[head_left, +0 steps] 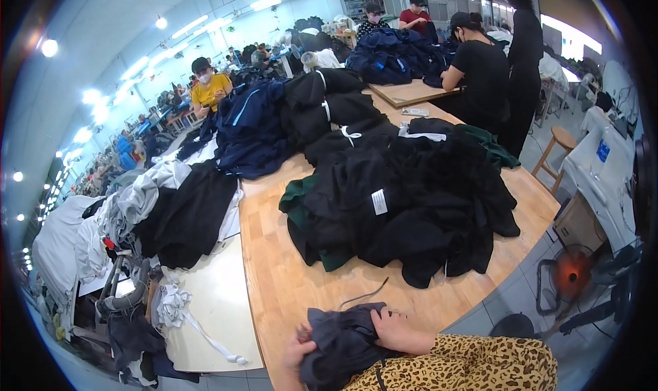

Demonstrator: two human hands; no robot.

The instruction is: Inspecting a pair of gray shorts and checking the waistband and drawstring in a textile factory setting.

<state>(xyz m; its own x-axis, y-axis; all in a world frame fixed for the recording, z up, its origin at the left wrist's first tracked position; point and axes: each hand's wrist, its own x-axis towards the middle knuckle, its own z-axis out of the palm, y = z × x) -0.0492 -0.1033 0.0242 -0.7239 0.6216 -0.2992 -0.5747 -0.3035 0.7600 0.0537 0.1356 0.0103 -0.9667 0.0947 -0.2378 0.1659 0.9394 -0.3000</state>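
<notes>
A leopard-print sleeve sits at six o'clock. Just above it the right hand and left hand both clutch a bunched dark grey garment — fingers curled into the cloth — at the near edge of the wooden table. At twelve o'clock from it lies a heap of black garments; no containers show.

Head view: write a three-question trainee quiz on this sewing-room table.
1. True or false: both hands grip the dark grey garment.
2. What lies on the wooden table just beyond that garment? A) scissors B) a thin dark cord C) a ruler
3. What colour is the stool at the table's right side?

Key: 1 true: left hand and right hand both hold it. 2 B, the cord. 3 Light wood, the stool.
</notes>
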